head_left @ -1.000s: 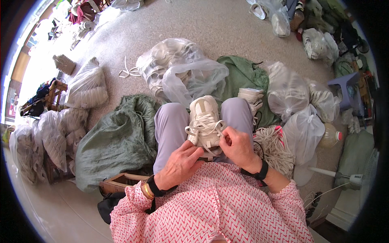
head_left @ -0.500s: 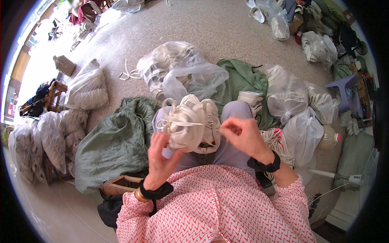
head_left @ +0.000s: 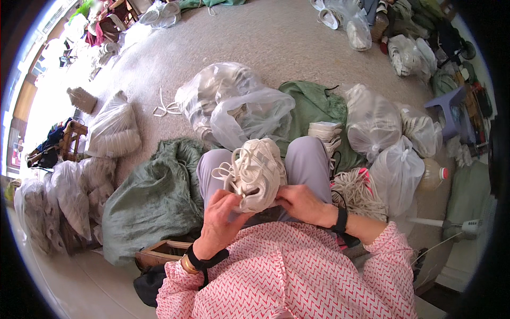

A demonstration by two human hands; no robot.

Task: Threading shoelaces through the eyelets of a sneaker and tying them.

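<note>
1. Any lettering on the shoe [head_left: 264, 169] is coming out too small to read, sorry.
2. It's looking cream and chunky, being held between the knees [head_left: 309, 162], lace loops [head_left: 225, 171] flopping out left.
3. Left hand [head_left: 219, 218] is clamping its near end; right hand's [head_left: 305, 204] curled fingers are touching the near right edge, can't tell if they're gripping.
4. Clear bag [head_left: 276, 112] is lying beyond, green cloth [head_left: 156, 204] slumping left, lace heap [head_left: 361, 196] sprawling right.
</note>
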